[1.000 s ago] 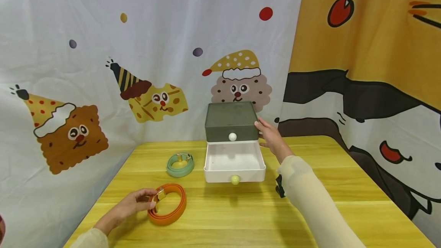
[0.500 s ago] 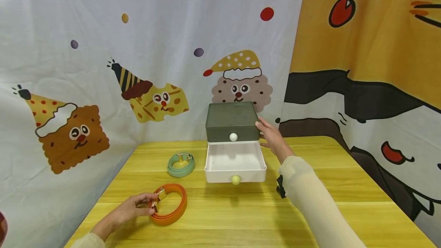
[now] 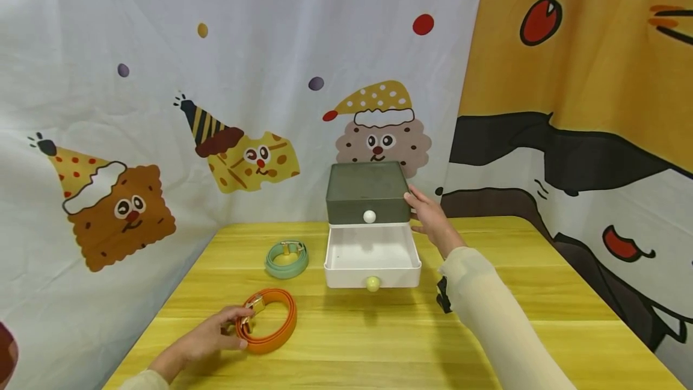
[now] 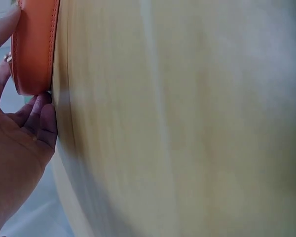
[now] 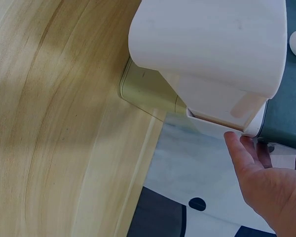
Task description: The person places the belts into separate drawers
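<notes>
A coiled orange belt [image 3: 278, 339] with a gold buckle [image 3: 255, 304] lies on the table. My left hand [image 3: 211, 336] curls its fingers at the buckle side, with the thumb by the coil's near outer edge. In the left wrist view, fingertips touch the orange belt [image 4: 35, 49]. A drawer box has a dark green upper drawer [image 3: 368, 182] with a white knob, and a white lower drawer [image 3: 346, 277] pulled out, with a yellow-green knob [image 3: 373, 283]. My right hand [image 3: 435, 221] rests against the box's right side, fingers extended. In the right wrist view, fingertips touch the white drawer's side [image 5: 207, 39].
A coiled mint green belt [image 3: 287, 269] lies behind the orange one, left of the box. The wood-grain table [image 3: 346, 354] ends at a printed cloth backdrop [image 3: 260, 35]. In the right wrist view, a yellowish-green part [image 5: 150, 89] shows below the white drawer.
The left thumb has moved toward the near side of the orange belt, wider from the index finger. The right hand and box stay put; the view has shifted slightly.
</notes>
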Demonstrator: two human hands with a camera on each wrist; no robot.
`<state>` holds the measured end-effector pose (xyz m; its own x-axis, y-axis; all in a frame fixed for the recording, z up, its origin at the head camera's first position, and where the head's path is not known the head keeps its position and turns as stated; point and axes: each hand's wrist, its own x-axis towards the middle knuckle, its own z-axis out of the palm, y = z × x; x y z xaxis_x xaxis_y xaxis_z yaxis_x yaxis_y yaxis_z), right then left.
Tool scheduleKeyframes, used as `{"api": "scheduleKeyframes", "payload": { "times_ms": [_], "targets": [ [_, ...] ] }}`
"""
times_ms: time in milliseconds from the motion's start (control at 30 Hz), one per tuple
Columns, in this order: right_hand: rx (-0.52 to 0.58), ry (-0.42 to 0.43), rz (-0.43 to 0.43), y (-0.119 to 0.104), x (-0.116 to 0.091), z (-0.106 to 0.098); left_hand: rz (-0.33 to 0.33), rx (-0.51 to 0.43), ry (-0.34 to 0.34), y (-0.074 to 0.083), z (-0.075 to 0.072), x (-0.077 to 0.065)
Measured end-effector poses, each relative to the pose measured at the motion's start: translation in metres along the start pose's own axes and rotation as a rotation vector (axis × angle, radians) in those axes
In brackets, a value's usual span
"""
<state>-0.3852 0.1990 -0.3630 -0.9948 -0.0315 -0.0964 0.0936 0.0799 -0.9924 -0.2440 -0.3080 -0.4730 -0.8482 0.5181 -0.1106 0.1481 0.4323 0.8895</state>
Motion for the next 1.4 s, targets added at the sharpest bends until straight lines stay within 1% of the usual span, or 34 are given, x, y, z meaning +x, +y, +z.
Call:
{"api": "scheduleKeyframes", "payload": {
  "times_ms": [367, 500, 667, 767, 967, 1067, 1200, 1400],
  "targets": [
    [-0.009, -0.005, -0.007, 0.0, 0.0, 0.0, 0.021, 0.07, 0.014, 0.001, 0.004, 0.004],
    [-0.012, -0.001, -0.005, 0.001, 0.001, 0.0, 0.037, 0.103, 0.031, 0.002, 0.005, 0.006],
    [-0.016, 0.001, -0.009, 0.001, 0.0, 0.0, 0.042, 0.145, 0.052, 0.005, 0.008, 0.008],
    [-0.013, 0.006, -0.011, 0.0, -0.001, -0.001, 0.042, 0.146, 0.049, 0.007, 0.008, 0.008],
    [-0.013, 0.004, -0.015, 0.001, -0.001, -0.001, 0.021, 0.135, 0.051, 0.005, 0.01, 0.01],
    [-0.014, -0.004, -0.016, 0.002, -0.001, -0.001, 0.02, 0.153, 0.07, 0.004, 0.011, 0.01],
    [-0.021, -0.007, -0.019, 0.002, -0.001, -0.001, 0.03, 0.188, 0.113, 0.006, 0.014, 0.009],
    [-0.028, -0.003, -0.015, 0.001, -0.001, -0.001, 0.037, 0.216, 0.166, 0.008, 0.017, 0.011]
  ]
}}
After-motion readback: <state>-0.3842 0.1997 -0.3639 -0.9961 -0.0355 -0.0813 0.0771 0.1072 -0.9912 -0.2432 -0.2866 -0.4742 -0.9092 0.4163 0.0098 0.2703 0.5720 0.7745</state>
